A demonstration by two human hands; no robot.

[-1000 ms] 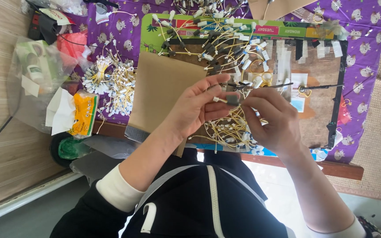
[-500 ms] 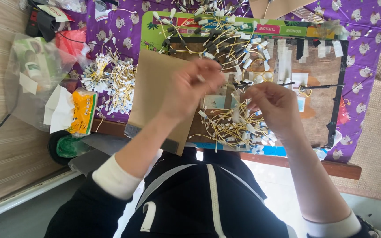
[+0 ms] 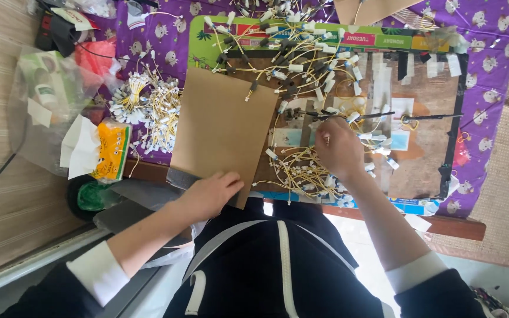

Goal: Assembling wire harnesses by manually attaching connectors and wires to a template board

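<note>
Left hand (image 3: 210,194) flat on brown cardboard sheet (image 3: 222,132); right hand (image 3: 338,147) curled among yellow wires (image 3: 301,171), grip unclear.

Single head-worn view, looking steeply down, close over the cluttered table (image 3: 490,227), person's lap at bottom

Your left hand (image 3: 210,194) rests on the near edge of the cardboard sheet (image 3: 222,129). Right of the sheet, your right hand (image 3: 338,147) lies among the loose wires (image 3: 301,171). The bundled wires (image 3: 148,109) lie left of the sheet, beside the tissue pack (image 3: 110,150).
</note>
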